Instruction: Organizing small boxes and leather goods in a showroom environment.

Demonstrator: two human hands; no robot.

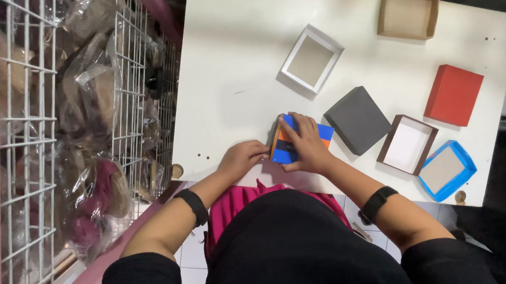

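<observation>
A small blue and orange box [286,146] rests near the front edge of the white table [239,68]. My right hand [305,143] lies over the top of it with fingers curled on it. My left hand [241,157] grips the box's left side, thumb and fingers at its orange edge. Both wrists wear black bands.
On the table lie a white open lid [311,59], a tan open box [408,13], a dark grey box [358,119], a red box [453,94], a brown-rimmed tray [407,144] and a blue-rimmed tray [447,169]. A white wire rack [69,117] full of bagged items stands left.
</observation>
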